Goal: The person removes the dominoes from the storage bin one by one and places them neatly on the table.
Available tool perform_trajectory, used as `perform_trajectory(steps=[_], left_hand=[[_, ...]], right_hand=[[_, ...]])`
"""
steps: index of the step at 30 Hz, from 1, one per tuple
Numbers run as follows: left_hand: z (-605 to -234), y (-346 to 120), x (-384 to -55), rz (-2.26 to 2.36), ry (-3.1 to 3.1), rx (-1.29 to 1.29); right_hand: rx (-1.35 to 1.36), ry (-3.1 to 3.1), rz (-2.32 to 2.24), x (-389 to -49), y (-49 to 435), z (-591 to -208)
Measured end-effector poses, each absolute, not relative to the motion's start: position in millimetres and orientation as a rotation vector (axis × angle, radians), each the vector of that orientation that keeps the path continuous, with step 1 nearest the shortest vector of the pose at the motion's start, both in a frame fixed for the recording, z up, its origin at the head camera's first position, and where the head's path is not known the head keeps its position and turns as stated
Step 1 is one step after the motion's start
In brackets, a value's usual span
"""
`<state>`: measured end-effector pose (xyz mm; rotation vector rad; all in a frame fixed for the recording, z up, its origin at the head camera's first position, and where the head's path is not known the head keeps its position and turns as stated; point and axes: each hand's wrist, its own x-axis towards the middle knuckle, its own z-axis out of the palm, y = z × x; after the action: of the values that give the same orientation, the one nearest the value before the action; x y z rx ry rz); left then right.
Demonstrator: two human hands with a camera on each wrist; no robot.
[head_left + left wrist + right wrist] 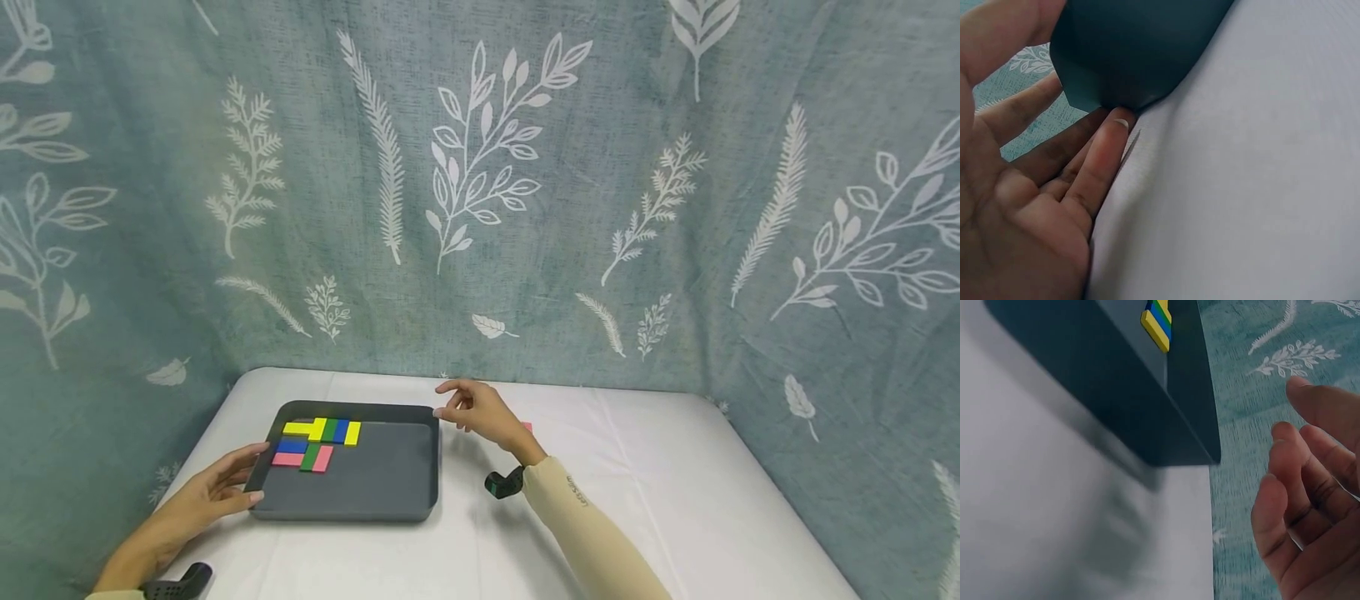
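The tray (386,485) lies flat on the white-covered counter (712,517), towards its left side, and your two hands flank it. Your left hand (197,502) is at the left wall with its fingers loosely spread; in the left wrist view a fingertip appears to touch the low edge at a corner, with no firm grip on it. Your right hand (482,413) hovers by the far right corner, fingers softly bent and apart, pinching nothing that you can see; the right wrist view shows a gap between it and the rim.

Expect the tray to be stiff and fairly light, perhaps thin metal, with smooth walls that may slide over the cloth. Its best hold is probably by the two short walls, near their middles, kept level because the pieces inside look loose.

Inside, on the left part of the floor, sit flat oblong blocks (330,430) in yellow, green, blue and pink, packed in two groups: a far row ending in yellow, and a nearer cluster ending in pink. They look light and rigid, easiest to pinch by their edges. Another pink piece (527,427) lies outside on the counter, mostly hidden behind your right wrist.
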<state>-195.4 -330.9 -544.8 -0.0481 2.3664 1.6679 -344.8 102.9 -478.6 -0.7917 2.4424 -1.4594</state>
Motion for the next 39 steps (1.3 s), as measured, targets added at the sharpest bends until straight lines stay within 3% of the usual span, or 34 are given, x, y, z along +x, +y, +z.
perform_trajectory(steps=[39], left_hand=[[-542.9,-332.0,-195.0,1.677,2.374,-0.029]], right_hand=[[-0.844,2.387,-1.264,-338.1,-8.8,-501.8]])
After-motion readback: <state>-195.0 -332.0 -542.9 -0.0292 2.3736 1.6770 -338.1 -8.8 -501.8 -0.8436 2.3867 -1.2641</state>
